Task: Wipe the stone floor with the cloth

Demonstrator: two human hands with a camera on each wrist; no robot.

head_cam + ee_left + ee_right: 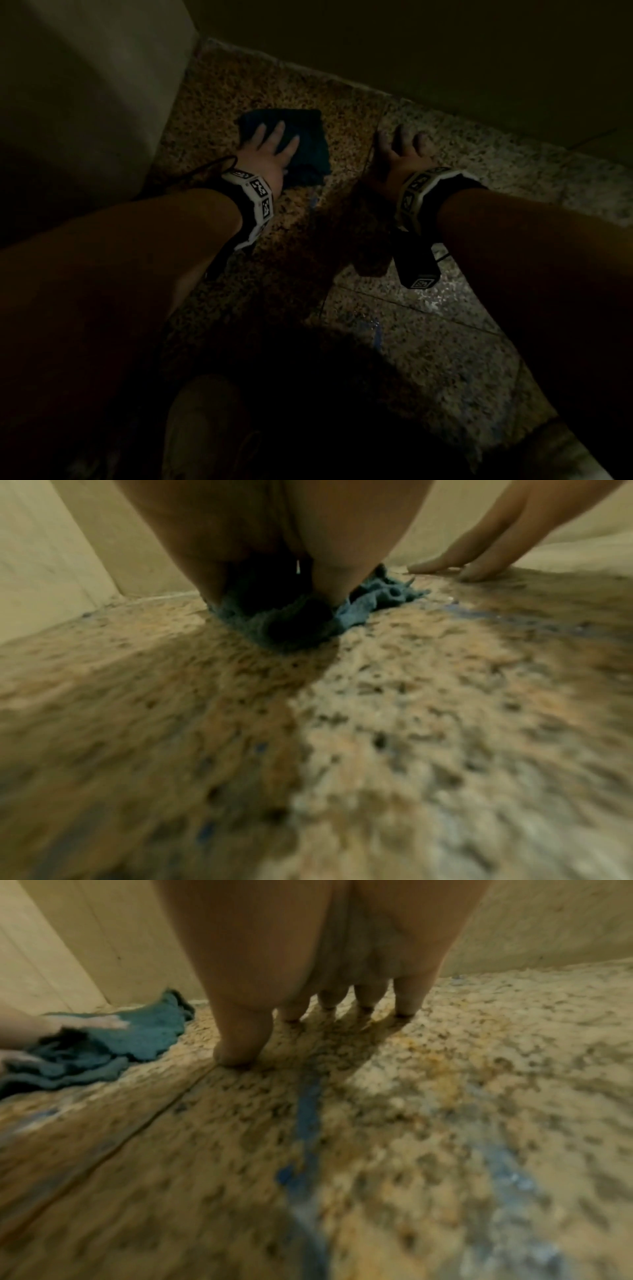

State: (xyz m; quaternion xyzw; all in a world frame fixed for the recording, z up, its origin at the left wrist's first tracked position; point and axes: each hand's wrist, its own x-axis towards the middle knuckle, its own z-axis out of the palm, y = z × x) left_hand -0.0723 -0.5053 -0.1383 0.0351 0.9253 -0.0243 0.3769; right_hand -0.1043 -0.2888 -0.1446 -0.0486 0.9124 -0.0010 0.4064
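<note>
cloth lying near wall corner | left hand pressing flat on cloth | right hand spread, fingertips bracing on stone floor beside cloth, holding nothing

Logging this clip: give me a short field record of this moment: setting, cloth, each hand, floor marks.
setting: speckled stone floor in a dim corner where two walls meet
cloth: blue-green cloth, crumpled, lying on the floor near the corner
left hand: left hand pressed flat on the cloth, fingers straight
right hand: right hand on bare floor beside the cloth, propped on its fingertips, holding nothing
floor marks: blue streak on the stone near the right hand
</note>
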